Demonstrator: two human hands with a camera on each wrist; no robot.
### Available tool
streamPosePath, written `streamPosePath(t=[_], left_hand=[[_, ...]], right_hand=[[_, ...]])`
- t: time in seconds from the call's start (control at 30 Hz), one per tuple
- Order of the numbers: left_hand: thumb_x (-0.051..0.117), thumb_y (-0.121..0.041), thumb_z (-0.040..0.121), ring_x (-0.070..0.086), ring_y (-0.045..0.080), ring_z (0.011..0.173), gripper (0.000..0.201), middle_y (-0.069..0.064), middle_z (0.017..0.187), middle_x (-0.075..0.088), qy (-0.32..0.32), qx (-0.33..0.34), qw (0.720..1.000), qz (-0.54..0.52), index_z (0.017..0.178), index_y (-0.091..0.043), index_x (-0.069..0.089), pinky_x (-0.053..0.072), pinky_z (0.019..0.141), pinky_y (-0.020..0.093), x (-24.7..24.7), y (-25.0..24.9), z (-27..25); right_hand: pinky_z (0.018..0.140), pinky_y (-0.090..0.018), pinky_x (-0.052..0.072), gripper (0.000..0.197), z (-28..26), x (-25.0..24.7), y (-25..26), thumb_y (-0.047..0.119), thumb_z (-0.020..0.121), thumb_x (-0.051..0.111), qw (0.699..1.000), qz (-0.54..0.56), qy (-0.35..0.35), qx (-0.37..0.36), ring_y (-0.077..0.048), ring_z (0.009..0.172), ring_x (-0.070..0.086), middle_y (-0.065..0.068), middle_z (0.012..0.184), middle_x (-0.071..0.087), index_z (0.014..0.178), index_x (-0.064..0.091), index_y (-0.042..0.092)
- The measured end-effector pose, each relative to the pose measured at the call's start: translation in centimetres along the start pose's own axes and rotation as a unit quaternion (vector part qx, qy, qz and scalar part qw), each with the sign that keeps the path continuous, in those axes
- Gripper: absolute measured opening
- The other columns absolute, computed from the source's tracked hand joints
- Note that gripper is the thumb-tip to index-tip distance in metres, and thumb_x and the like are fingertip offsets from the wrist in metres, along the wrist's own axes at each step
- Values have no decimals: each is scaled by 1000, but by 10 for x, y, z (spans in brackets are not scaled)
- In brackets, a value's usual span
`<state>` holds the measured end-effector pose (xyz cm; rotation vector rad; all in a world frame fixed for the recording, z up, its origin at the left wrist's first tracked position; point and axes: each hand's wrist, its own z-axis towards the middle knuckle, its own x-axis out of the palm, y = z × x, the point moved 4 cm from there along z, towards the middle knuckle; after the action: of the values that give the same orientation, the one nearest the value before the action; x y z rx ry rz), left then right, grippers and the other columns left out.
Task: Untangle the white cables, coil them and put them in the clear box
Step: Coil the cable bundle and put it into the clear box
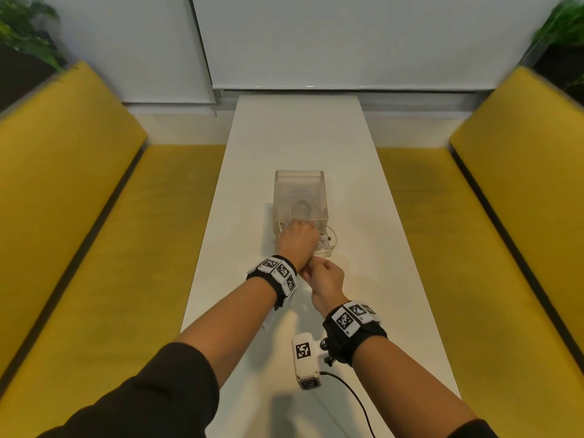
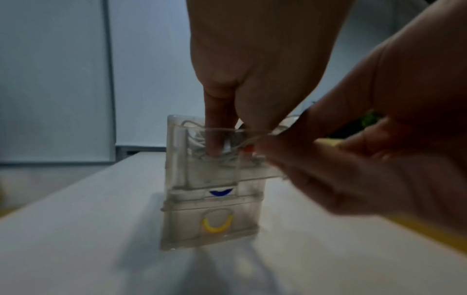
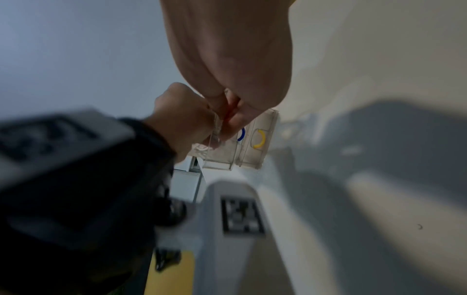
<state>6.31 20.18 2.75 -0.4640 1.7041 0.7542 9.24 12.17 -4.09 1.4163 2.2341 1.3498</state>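
Right hand (image 1: 327, 281) pinches white cable (image 2: 252, 138) — left hand (image 1: 298, 238), fingers straight, presses down inside clear box (image 1: 300, 177).

Place: we see an office booth.
Left of left hand (image 1: 297, 243): yellow bench (image 1: 94, 222).
Right of right hand (image 1: 327, 279): twin bench (image 1: 480, 235).
Beyond: blinds (image 1: 347, 42), plants (image 1: 22, 30).
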Motion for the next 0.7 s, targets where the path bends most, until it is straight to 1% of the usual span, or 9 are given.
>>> streamPosePath(t=[0.1,0.2,0.27,0.33,0.37,0.47,0.53,0.63,0.7], left_hand=[[45,-6,101,57,35,118,36,21,125,61,32,-2,996,-88,135,-1,51,51,90,40,3,-1,0],[47,-26,101,44,37,132,56,21,146,45,59,55,958,-274,153,-12,32,41,106,44,5,16,-15],[50,-29,101,34,33,140,57,14,155,38,11,75,936,-345,154,-15,32,33,114,43,8,30,-30],[54,-24,98,39,33,134,53,14,149,44,-109,51,942,-314,148,-13,41,40,108,46,9,46,-45],[56,-22,97,42,33,129,50,15,145,47,-141,31,941,-306,145,-12,44,44,103,46,12,52,-50],[57,-16,98,46,36,127,49,20,141,49,-110,-19,925,-363,144,-6,44,41,103,42,27,61,-50],[53,-20,101,49,36,128,45,20,140,52,-90,-23,932,-351,142,-1,46,40,104,40,33,63,-47],[40,-44,101,60,34,112,50,15,125,63,-126,-1,955,-268,124,-6,64,47,93,44,33,61,-49],[36,-53,97,61,32,109,57,11,118,67,-165,24,966,-200,109,-10,71,45,93,44,33,53,-50]], right_hand=[[48,-20,52,21,1,-6,2,-14,87,51,999,-31,-26,-11,-20,64,55,-13,69,59,75,66,-5],[59,-26,60,18,1,-6,2,-14,89,52,1000,-5,-15,-10,-27,76,63,-19,82,66,84,68,-7],[65,-28,62,10,1,-5,1,-12,89,57,1000,21,-8,-3,-28,79,66,-22,86,68,90,67,-10],[67,-28,62,7,0,-4,1,-9,89,62,999,37,-5,3,-24,75,68,-20,82,68,94,65,-11],[68,-28,62,9,-1,-4,1,-8,89,63,999,37,-4,2,-22,73,68,-19,80,69,96,64,-12],[65,-25,62,10,-2,-4,3,-8,90,62,999,37,2,-2,-20,71,69,-17,80,70,98,64,-12],[62,-24,62,9,-4,-4,4,-9,90,61,999,43,7,-1,-21,71,68,-17,79,68,99,63,-10],[62,-25,62,14,-3,-4,6,-10,89,62,999,47,9,1,-22,72,67,-17,78,67,103,62,-13],[63,-25,62,17,-2,-5,5,-10,88,63,999,47,10,3,-22,71,67,-18,79,66,104,62,-15]])
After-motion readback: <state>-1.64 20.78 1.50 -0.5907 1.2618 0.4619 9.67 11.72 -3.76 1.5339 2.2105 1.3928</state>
